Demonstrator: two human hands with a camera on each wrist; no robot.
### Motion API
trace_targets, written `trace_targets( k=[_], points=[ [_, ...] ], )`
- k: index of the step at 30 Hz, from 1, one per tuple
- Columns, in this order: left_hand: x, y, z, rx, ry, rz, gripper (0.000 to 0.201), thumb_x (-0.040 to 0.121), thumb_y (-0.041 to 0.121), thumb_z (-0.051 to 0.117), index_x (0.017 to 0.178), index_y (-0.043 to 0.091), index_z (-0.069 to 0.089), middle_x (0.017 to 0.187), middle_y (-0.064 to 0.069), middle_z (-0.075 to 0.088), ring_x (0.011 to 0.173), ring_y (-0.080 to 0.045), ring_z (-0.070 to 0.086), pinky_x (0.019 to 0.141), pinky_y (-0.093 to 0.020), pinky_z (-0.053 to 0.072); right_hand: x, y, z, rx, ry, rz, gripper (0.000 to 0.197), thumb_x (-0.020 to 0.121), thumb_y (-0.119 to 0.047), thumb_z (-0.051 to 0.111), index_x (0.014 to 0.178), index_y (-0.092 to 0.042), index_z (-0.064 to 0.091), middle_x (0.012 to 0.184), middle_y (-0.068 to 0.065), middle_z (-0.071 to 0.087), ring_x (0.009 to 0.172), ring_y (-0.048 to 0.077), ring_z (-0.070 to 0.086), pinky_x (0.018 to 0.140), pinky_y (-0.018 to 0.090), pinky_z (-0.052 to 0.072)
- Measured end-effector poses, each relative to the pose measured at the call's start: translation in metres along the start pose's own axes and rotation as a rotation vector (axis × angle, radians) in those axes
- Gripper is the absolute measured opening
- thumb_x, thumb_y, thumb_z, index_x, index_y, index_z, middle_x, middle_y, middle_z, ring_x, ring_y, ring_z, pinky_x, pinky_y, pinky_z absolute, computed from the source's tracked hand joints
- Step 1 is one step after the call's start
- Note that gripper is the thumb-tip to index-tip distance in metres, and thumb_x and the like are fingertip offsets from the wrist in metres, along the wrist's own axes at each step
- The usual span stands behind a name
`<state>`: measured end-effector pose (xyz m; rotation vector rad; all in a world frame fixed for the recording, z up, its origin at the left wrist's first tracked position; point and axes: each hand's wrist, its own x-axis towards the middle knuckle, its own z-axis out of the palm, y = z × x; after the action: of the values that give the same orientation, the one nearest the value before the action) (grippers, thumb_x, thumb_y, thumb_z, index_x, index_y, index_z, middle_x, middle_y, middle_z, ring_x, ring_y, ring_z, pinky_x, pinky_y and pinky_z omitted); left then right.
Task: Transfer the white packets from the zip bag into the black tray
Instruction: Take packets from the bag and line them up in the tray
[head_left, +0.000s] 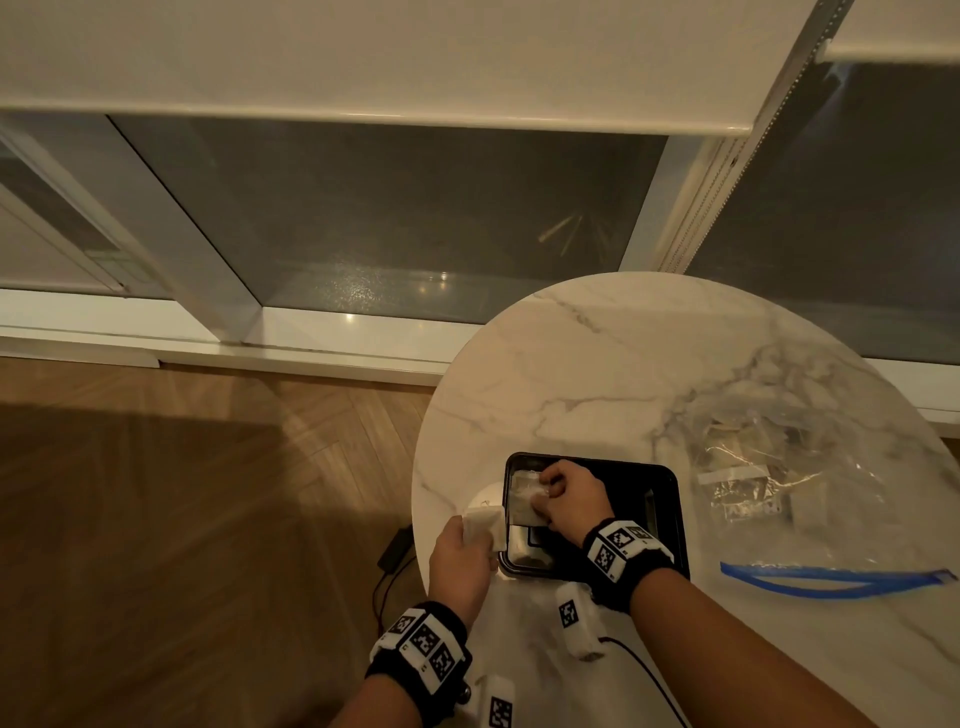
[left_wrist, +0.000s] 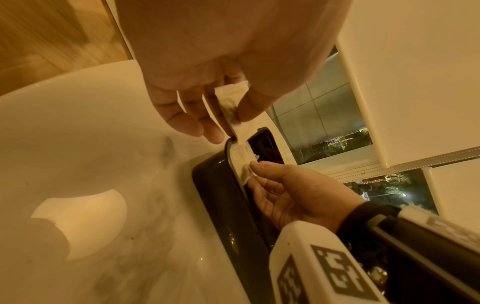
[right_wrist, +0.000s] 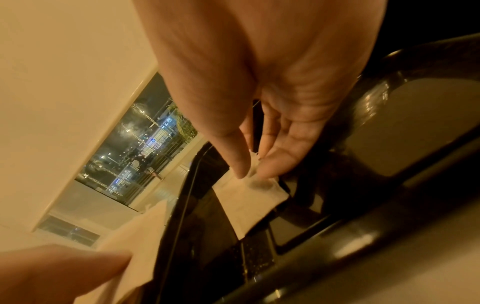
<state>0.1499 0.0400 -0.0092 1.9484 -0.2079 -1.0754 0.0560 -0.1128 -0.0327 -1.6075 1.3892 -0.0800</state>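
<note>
Left hand (left_wrist: 207, 86) pinches one white packet (left_wrist: 233, 111); only head view shows zip bag (head_left: 789, 488).

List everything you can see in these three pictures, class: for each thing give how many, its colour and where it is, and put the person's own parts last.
Table: one, round, white marble, right of centre.
Black tray: one, on the table's near left part.
White packets: two held; one over the tray's left end, one at the tray's left rim.
Zip bag: one, clear with a blue zip strip, lying on the table right of the tray, more packets inside, count unclear.
Floor: wooden, brown, left of the table.
Window: dark glass, white frame and blind, behind.
Cable: black, on the floor by the table.
Left hand: pinches the rim packet.
Right hand: pinches the packet over the tray.
Wristbands: two, black, with white marker blocks.
</note>
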Motion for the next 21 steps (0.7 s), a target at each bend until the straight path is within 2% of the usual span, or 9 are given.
trace_targets(
  k=[4,8,11,13,17,21],
  points=[
    [0.002,-0.002,0.0,-0.001,-0.004,0.007,0.013,0.094,0.012,0.051,0.095,0.017,0.062,0.089,-0.011,0.069,0.072,-0.019,0.062,0.061,-0.03,0.047,-0.002,0.006,-0.001,0.002,0.044,0.06,0.03,0.072,-0.013,0.082,0.091,-0.018,0.059,0.078,0.002,0.063,0.069,0.015,0.062,0.069,0.03,0.056],
    [0.005,-0.004,0.001,0.014,-0.012,0.018,0.013,0.094,0.013,0.051,0.095,0.019,0.063,0.091,-0.009,0.07,0.078,-0.022,0.064,0.065,-0.033,0.049,-0.003,0.008,0.004,0.009,0.055,0.117,0.043,0.068,-0.024,0.085,0.101,-0.019,0.059,0.093,0.003,0.066,0.083,0.019,0.065,0.073,0.029,0.055],
    [0.006,-0.006,0.001,0.039,-0.013,0.039,0.013,0.094,0.016,0.052,0.094,0.022,0.063,0.092,-0.006,0.07,0.085,-0.026,0.066,0.075,-0.04,0.052,-0.003,0.007,0.007,0.0,0.06,0.117,0.044,0.07,-0.024,0.084,0.105,-0.018,0.059,0.097,0.004,0.065,0.087,0.019,0.065,0.074,0.026,0.052],
    [0.007,-0.006,0.002,0.041,-0.013,0.042,0.013,0.094,0.016,0.052,0.094,0.022,0.063,0.091,-0.004,0.07,0.085,-0.025,0.066,0.075,-0.04,0.053,-0.002,0.007,0.009,-0.008,0.064,0.107,0.039,0.071,-0.022,0.083,0.102,-0.017,0.061,0.094,0.005,0.067,0.084,0.019,0.065,0.074,0.027,0.054],
    [0.007,-0.006,0.002,0.026,-0.015,0.039,0.015,0.094,0.014,0.052,0.096,0.023,0.064,0.091,-0.004,0.071,0.083,-0.022,0.066,0.069,-0.032,0.05,-0.002,0.007,0.011,-0.023,0.087,0.098,0.026,0.073,-0.018,0.081,0.087,-0.02,0.06,0.088,0.006,0.068,0.08,0.019,0.065,0.071,0.025,0.053],
    [0.008,-0.007,0.002,0.026,-0.026,0.045,0.015,0.094,0.014,0.052,0.096,0.023,0.064,0.092,-0.004,0.072,0.085,-0.024,0.066,0.07,-0.032,0.049,-0.002,0.007,0.012,-0.049,0.093,0.088,0.02,0.073,-0.021,0.08,0.073,-0.021,0.06,0.077,0.003,0.067,0.076,0.019,0.064,0.068,0.024,0.051]
  ],
)
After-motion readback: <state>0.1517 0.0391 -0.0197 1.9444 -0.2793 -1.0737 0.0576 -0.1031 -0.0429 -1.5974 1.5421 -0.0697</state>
